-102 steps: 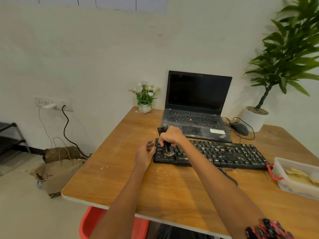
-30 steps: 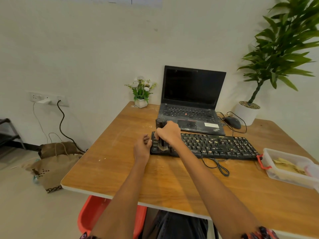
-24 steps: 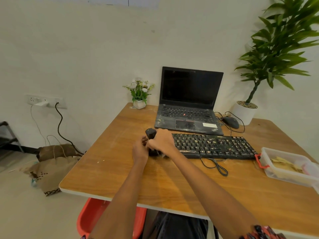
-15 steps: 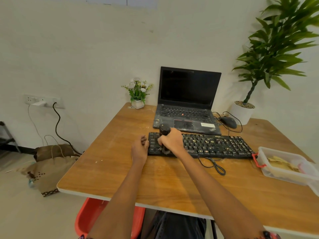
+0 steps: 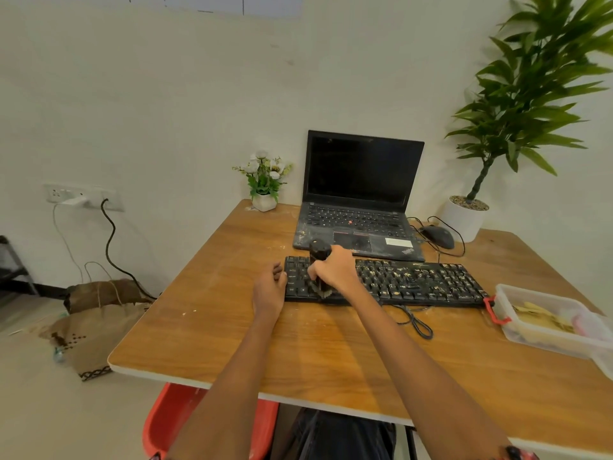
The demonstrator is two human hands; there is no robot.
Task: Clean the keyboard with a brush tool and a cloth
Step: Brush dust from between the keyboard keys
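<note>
Head view, right hand [image 5: 335, 270] gripping brush [image 5: 319, 260], upright

Soft even daylight, faint shadows, wide-angle bending at edges, slight blur

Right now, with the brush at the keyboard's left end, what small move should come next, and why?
Probably sweep the brush rightward along the keyboard. The right hand grips it with bristles on the left keys, which look clean, while pale crumbs dot the middle and right keys. The left hand steadies the keyboard's left edge.
</note>
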